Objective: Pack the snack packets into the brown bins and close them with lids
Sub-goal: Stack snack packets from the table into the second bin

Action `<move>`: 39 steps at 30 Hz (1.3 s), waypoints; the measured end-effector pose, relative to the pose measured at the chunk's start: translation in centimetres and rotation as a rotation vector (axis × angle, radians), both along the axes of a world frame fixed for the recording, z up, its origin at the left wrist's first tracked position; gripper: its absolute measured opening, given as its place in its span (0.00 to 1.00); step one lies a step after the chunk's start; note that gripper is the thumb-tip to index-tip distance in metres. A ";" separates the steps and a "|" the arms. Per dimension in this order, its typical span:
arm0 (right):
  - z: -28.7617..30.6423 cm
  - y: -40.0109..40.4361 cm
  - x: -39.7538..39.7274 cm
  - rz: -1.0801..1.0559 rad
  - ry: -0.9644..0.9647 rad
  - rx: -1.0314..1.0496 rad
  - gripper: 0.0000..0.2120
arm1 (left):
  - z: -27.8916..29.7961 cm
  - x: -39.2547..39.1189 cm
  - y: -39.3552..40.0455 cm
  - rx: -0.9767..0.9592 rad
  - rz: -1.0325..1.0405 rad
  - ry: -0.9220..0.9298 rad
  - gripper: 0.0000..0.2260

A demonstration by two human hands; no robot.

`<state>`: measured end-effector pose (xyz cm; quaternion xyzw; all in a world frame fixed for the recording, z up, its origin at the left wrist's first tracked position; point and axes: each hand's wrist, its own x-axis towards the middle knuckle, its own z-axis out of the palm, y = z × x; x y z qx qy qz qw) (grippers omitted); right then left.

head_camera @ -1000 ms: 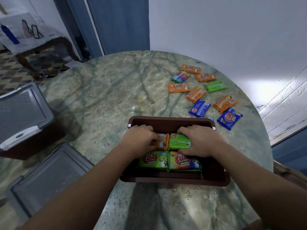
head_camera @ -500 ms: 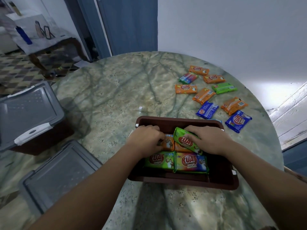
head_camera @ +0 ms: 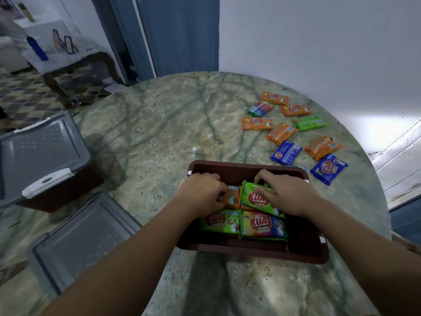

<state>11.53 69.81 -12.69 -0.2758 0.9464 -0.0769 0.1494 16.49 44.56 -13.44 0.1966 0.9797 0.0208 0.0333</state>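
Hands both in the bin [head_camera: 250, 253]: left hand [head_camera: 201, 193] presses the orange packet [head_camera: 232, 197], right hand [head_camera: 288, 193] grips the tilted green packet [head_camera: 256, 199]; I should lay it flat.

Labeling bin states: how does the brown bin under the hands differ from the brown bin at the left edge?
1. The near bin is open; the left bin has a grey lid on it.
2. The near bin's packets show, with both hands, left and right, inside; the left bin's contents are hidden.
3. The near bin is fully in view; the left bin is cut off by the frame.
Both are brown and sit on the table.
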 end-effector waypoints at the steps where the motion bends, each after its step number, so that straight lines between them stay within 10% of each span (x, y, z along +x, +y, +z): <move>1: 0.0 0.0 0.0 0.009 0.000 0.004 0.15 | 0.0 0.0 0.0 0.005 -0.003 -0.003 0.17; 6: -0.1 0.0 0.1 0.090 -0.016 0.083 0.36 | 0.2 -0.1 0.0 -0.007 -0.003 -0.023 0.18; 30: -0.5 0.3 0.8 0.156 0.220 0.049 0.37 | -0.1 0.0 0.0 0.069 0.021 0.051 0.21; 35: -0.6 0.6 1.4 -0.111 0.490 -0.072 0.31 | -0.3 0.9 -0.2 0.208 0.370 0.425 0.25; 39: -0.9 0.6 0.9 -0.230 0.389 0.021 0.26 | -0.6 -0.1 -0.2 0.229 0.596 0.109 0.32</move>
